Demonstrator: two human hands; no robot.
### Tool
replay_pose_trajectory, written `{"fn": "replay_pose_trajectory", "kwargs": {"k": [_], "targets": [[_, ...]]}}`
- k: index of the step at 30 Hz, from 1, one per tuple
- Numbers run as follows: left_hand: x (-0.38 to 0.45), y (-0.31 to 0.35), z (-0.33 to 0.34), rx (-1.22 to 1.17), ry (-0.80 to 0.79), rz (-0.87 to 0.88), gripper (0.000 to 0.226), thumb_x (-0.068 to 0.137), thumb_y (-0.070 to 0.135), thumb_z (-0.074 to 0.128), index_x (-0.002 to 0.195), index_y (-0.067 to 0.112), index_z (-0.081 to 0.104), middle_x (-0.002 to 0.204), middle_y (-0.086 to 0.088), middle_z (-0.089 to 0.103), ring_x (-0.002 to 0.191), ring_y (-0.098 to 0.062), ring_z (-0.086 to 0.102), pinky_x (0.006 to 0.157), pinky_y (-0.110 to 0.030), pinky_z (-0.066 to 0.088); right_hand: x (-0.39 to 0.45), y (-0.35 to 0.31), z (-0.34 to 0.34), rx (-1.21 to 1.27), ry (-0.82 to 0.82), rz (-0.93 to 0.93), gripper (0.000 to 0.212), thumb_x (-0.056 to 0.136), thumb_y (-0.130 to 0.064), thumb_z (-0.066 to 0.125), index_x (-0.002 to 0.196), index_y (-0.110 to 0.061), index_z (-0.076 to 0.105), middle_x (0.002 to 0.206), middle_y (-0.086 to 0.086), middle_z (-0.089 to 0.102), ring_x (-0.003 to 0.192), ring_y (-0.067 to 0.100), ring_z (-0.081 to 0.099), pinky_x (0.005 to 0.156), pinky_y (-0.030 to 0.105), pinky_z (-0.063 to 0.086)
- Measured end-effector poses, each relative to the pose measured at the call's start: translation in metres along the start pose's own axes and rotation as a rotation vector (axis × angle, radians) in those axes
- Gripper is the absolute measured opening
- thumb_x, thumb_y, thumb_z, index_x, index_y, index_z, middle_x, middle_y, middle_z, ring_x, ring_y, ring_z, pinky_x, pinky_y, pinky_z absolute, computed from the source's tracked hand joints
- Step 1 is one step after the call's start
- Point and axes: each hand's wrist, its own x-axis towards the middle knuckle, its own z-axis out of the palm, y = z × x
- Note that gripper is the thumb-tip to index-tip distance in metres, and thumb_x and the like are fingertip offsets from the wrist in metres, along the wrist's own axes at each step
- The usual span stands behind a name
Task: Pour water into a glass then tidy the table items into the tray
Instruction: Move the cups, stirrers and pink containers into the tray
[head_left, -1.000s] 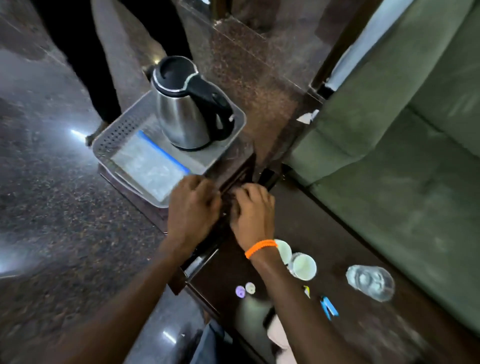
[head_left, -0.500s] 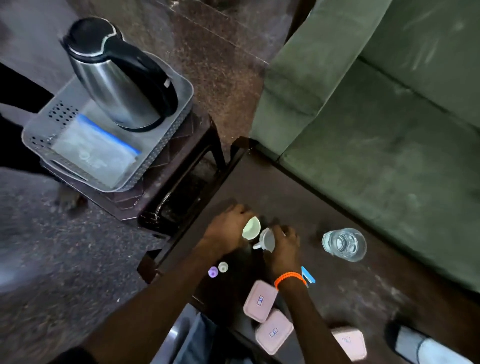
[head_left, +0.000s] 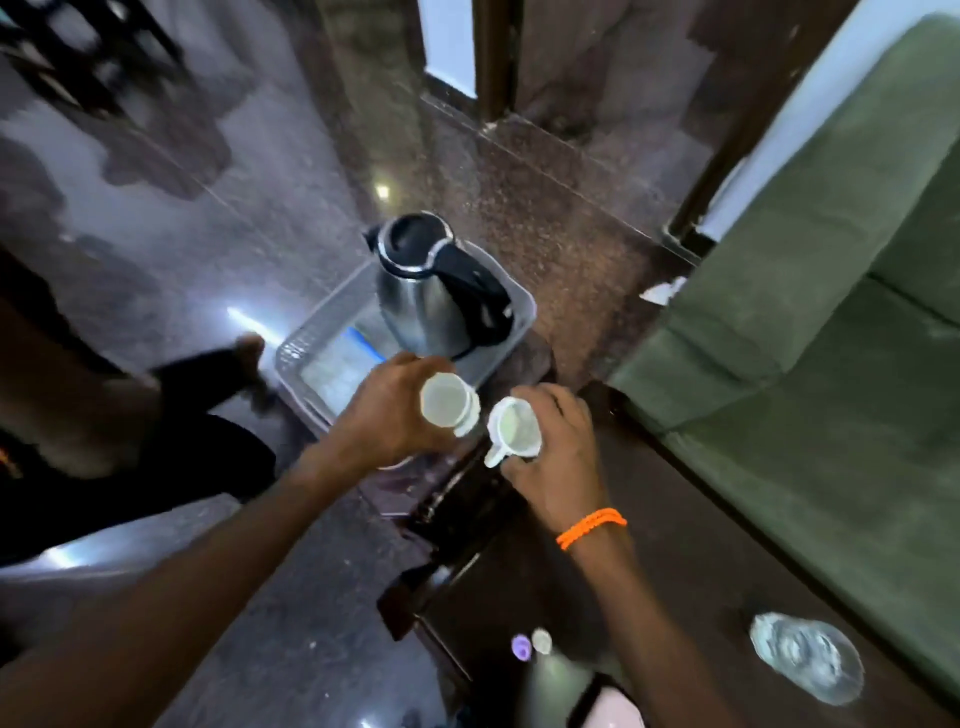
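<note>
My left hand (head_left: 387, 415) grips a small white cup (head_left: 445, 402) just over the near edge of the grey tray (head_left: 522, 312). My right hand (head_left: 558, 462), with an orange wristband, grips a second white cup (head_left: 514, 431) by its side, held above the gap between the stool and the dark table (head_left: 701, 545). A steel kettle (head_left: 431, 296) with a black handle stands in the tray beside a clear bag with a blue strip (head_left: 337, 366). A glass of water (head_left: 808, 657) stands on the table at lower right.
Two small round caps, purple (head_left: 521, 648) and white (head_left: 541, 640), lie near the table's front edge. A pink box corner (head_left: 618, 709) shows at the bottom. A green sofa (head_left: 831, 312) borders the table on the right. Another person's leg and foot (head_left: 208, 364) stand left of the tray.
Both hands picked the two white cups off the table and carried them up and left toward the tray. The camera swung back toward the tray.
</note>
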Motion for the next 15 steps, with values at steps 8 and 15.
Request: {"fn": "replay_pose_trajectory", "kwargs": {"k": [8,15], "targets": [[0.082,-0.106,-0.061,0.149,0.112,-0.286,0.076,0.051,0.031,0.093,0.123,0.024,0.07,0.109,-0.018,0.07,0.104,-0.036,0.066,0.085,-0.034,0.052,0.09,-0.06,0.079,-0.105,-0.207,-0.032,0.063,0.063,0.002,0.073,0.122,-0.016,0.061,0.122,0.011,0.051,0.111,0.036,0.053,0.096,0.041,0.048],[0.123,-0.127,-0.025,0.114,0.082,-0.305,0.067,0.055,0.029,0.093,0.118,0.022,0.073,0.114,-0.018,0.07,0.103,-0.037,0.067,0.083,-0.036,0.054,0.102,-0.038,0.115,-0.244,-0.239,-0.008,0.057,0.076,0.005,0.061,0.127,-0.019,0.056,0.136,0.015,0.044,0.118,0.039,0.05,0.095,0.049,0.051]]}}
